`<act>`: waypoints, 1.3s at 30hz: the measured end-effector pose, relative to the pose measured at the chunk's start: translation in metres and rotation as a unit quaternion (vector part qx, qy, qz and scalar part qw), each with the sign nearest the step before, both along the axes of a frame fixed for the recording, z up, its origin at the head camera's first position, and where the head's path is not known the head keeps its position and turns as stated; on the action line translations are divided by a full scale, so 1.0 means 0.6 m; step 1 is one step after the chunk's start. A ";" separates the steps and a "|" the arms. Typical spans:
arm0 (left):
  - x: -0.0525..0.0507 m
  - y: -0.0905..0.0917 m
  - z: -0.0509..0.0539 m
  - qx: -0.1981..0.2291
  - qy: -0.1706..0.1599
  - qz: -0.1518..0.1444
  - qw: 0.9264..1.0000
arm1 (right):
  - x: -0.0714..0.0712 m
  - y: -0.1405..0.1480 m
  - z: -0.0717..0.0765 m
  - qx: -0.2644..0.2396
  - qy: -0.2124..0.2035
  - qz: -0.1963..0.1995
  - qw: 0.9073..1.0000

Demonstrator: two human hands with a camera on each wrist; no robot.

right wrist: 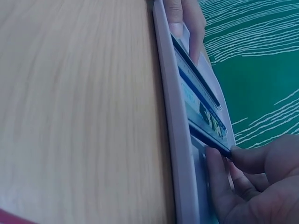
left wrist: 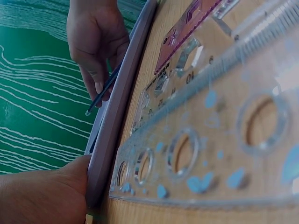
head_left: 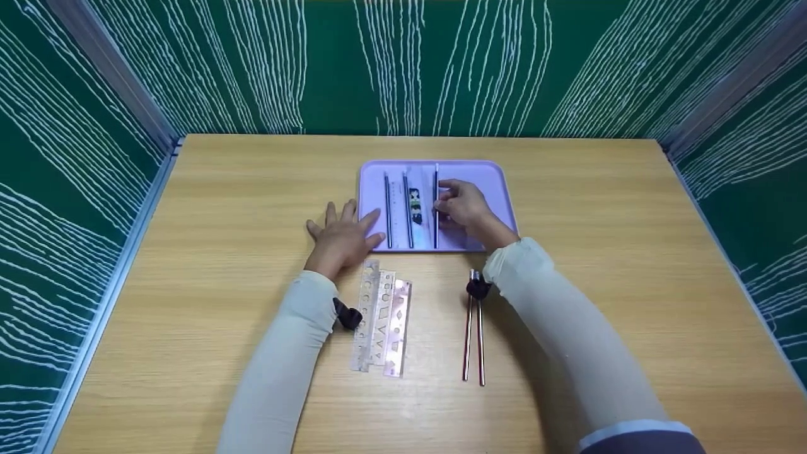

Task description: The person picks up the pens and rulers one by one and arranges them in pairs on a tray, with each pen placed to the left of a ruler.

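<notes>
A lilac tray (head_left: 492, 176) lies on the table. My right hand (head_left: 465, 205) pinches a dark pencil (head_left: 435, 221) between thumb and fingers, over the tray's right half. In the right wrist view, the thumb (right wrist: 252, 158) presses one end of that pencil. Left of it lie two more dark pencils, a middle one (head_left: 407, 214) and a left one (head_left: 388, 217), with clear rulers, one bearing a cartoon picture (head_left: 415, 205). My left hand (head_left: 342, 238) rests with fingers spread at the tray's left edge, thumb over the rim.
Nearer me on the table lie a clear stencil ruler (head_left: 365, 315), another beside it (head_left: 382, 321) and a pink one (head_left: 397, 328). To their right are two thin shiny reddish sticks (head_left: 468, 347). Green walls (head_left: 340, 69) with white lines stand behind and at both sides.
</notes>
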State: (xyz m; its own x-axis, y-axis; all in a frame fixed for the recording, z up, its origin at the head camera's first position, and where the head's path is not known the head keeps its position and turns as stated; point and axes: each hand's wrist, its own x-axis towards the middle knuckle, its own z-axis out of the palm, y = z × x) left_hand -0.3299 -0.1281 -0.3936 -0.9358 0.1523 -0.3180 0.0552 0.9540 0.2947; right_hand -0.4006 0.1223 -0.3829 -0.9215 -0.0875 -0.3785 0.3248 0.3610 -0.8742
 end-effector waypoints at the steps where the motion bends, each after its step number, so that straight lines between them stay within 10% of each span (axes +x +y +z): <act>1: 0.000 0.000 0.000 0.000 0.000 0.000 1.000 | 0.001 -0.001 -0.001 0.004 0.001 -0.002 1.000; 21: -0.001 0.003 -0.001 0.007 0.006 0.006 1.000 | 0.012 -0.023 -0.007 0.157 0.108 -0.003 0.982; 39: 0.001 -0.001 -0.002 0.014 0.006 0.007 1.000 | 0.028 -0.011 0.000 0.145 0.104 0.028 0.984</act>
